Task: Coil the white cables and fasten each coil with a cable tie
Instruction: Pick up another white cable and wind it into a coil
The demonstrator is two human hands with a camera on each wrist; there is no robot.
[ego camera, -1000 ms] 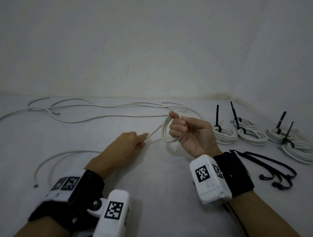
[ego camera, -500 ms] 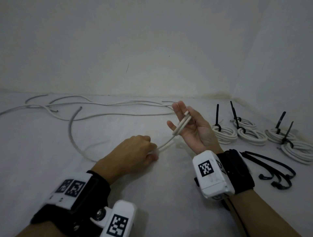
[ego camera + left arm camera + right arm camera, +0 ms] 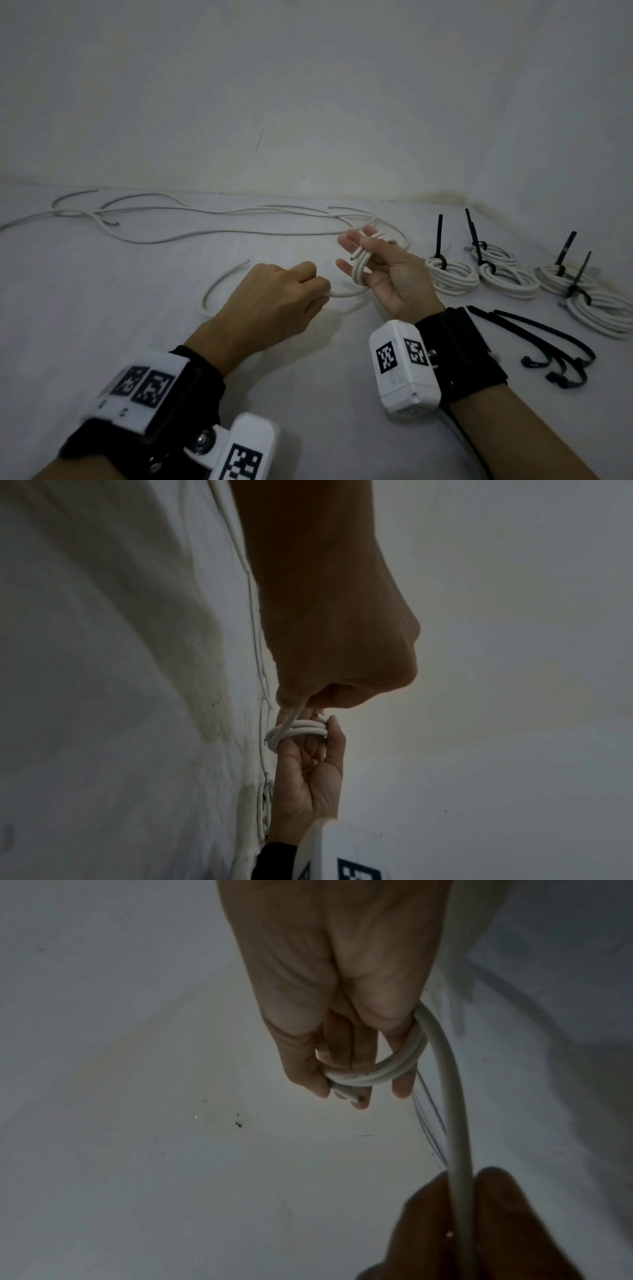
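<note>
A white cable is wound in a small coil (image 3: 361, 265) round the fingers of my right hand (image 3: 356, 255), and the thumb pins it there. The right wrist view shows the coil (image 3: 377, 1072) across the fingers (image 3: 400, 1088). From it a short span of cable (image 3: 452, 1096) runs to my left hand (image 3: 317, 289), which pinches it just left of the coil. The cable's tail (image 3: 219, 284) curves away on the white surface to the left. In the left wrist view my left hand (image 3: 301, 704) grips the cable right above the coil (image 3: 301, 730).
More loose white cables (image 3: 205, 219) lie along the back left by the wall. Several finished coils (image 3: 452, 274) with upright black ties stand at the right. A bunch of loose black cable ties (image 3: 548, 346) lies beside my right wrist.
Another turn has gone round my right fingers. The loose tail has shortened and its free end now lies just left of my left hand, which has moved closer to the right hand.
</note>
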